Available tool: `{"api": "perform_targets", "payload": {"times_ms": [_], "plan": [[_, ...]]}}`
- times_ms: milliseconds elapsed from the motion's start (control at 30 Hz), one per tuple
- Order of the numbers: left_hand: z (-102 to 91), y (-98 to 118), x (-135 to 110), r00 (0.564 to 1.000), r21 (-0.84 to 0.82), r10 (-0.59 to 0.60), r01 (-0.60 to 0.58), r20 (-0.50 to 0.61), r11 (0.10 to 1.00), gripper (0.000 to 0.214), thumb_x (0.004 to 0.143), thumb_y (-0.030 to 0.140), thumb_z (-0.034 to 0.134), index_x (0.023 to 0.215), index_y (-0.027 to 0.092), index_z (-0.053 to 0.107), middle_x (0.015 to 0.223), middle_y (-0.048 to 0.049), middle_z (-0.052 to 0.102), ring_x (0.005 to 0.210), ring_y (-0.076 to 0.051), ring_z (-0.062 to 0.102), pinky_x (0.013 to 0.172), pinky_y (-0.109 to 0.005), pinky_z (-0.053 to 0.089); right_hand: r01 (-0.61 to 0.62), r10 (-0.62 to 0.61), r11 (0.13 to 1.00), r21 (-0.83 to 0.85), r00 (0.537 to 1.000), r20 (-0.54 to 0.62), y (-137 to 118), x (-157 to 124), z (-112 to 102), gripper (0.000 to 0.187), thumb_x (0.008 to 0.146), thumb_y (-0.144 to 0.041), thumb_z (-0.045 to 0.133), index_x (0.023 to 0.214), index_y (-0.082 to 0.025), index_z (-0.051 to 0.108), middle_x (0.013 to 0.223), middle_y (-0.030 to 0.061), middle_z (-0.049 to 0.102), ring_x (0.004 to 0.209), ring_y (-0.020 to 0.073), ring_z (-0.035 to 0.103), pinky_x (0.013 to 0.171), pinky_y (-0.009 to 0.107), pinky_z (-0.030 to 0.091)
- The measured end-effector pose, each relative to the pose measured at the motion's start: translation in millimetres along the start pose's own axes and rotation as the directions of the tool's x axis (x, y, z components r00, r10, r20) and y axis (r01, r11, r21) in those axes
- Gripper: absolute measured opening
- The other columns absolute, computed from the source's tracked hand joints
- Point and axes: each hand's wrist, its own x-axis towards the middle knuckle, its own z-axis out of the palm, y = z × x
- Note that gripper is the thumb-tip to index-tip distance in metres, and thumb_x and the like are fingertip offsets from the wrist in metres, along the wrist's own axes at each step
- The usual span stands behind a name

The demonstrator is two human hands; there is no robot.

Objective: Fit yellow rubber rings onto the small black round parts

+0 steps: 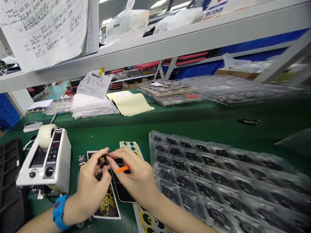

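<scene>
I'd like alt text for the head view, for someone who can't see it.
A person's left hand and right hand hold a small dark part above a green table, an orange item in the right. A tape dispenser stands to their left, a clear tray of dark parts to their right.

Small, roundish black-and-yellow part (104, 159) between both hands (93, 184), orange tool (122, 169) in the right one

One head-worn cam, facing forward and down across green bench (116, 129); left hand (91, 184) and right hand (139, 174) close, below centre (shelf beam (145, 53) slants up rightward), background racks (171, 67) far.
</scene>
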Motion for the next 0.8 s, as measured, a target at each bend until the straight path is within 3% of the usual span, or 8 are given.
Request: {"api": "perform_targets", "payload": {"times_ms": [200, 400, 467, 567, 667, 800], "plan": [[3.8, -12, -6, 0.999, 0.035, 0.043, -0.044, 0.029, 0.998, 0.043, 0.086, 0.011, 0.058, 0.127, 0.022, 0.065, 0.132, -0.008, 0.064, 0.117, -0.027, 0.064, 0.094, -0.032, 0.055, -0.154, 0.152, 0.981, 0.115, 0.988, 0.028, 3, 3, 4, 0.015, 0.088, -0.013, 0.054, 0.076, -0.02, 0.057, 0.07, -0.0015, 0.06, 0.063, 0.012, 0.059, 0.056, 0.022, 0.045], [-0.4, -21, 0, 0.992, 0.127, 0.083, -0.096, 0.099, 0.987, 0.043, 0.09, 0.016, 0.05, 0.133, 0.018, 0.057, 0.133, -0.012, 0.063, 0.113, -0.026, 0.066, 0.094, -0.035, 0.056, -0.339, 0.304, 0.892, 0.299, 0.939, 0.159, 1, 11, -2, 0.014, 0.077, -0.018, 0.054, 0.063, -0.02, 0.055, 0.059, -0.0033, 0.049, 0.05, 0.01, 0.04, 0.046, 0.022, 0.032], [-2.9, -28, 6, 0.987, 0.153, 0.118, -0.133, 0.106, 0.979, 0.045, 0.089, 0.016, 0.05, 0.134, 0.017, 0.055, 0.134, -0.0134, 0.061, 0.114, -0.026, 0.066, 0.095, -0.039, 0.056, -0.445, 0.371, 0.823, 0.354, 0.892, 0.259, 0, 15, -6, 0.015, 0.075, -0.024, 0.054, 0.061, -0.02, 0.053, 0.055, -0.0046, 0.041, 0.047, 0.0098, 0.033, 0.045, 0.023, 0.029], [-7.0, -34, 18, 0.991, 0.148, 0.127, -0.133, 0.049, 0.98, 0.044, 0.088, 0.016, 0.052, 0.132, 0.017, 0.055, 0.134, -0.0145, 0.062, 0.115, -0.027, 0.065, 0.097, -0.042, 0.056, -0.586, 0.469, 0.736, 0.339, 0.803, 0.369, 7, 20, -10, 0.023, 0.076, -0.04, 0.05, 0.063, -0.021, 0.048, 0.056, -0.0038, 0.039, 0.052, 0.0118, 0.035, 0.049, 0.025, 0.032], [-12.5, -25, 25, 0.98, 0.01, 0.177, -0.177, -0.089, 0.984, 0.037, 0.089, 0.016, 0.055, 0.125, 0.021, 0.059, 0.128, -0.0111, 0.065, 0.114, -0.025, 0.066, 0.095, -0.038, 0.058, -0.652, 0.518, 0.734, 0.191, 0.718, 0.465, 25, 21, -5, 0.025, 0.079, -0.043, 0.044, 0.068, -0.021, 0.047, 0.06, -0.0027, 0.042, 0.056, 0.0132, 0.039, 0.053, 0.025, 0.034], [-21.9, 1, 22, 0.896, -0.057, 0.358, -0.384, -0.263, 0.921, 0.034, 0.091, 0.016, 0.06, 0.123, 0.026, 0.062, 0.127, -0.0063, 0.066, 0.115, -0.024, 0.065, 0.093, -0.033, 0.059, -0.635, 0.497, 0.772, -0.007, 0.597, 0.63, 41, 12, 13, 0.026, 0.078, -0.032, 0.056, 0.058, -0.02, 0.045, 0.051, -0.0045, 0.04, 0.049, 0.0116, 0.037, 0.049, 0.024, 0.027]]}}
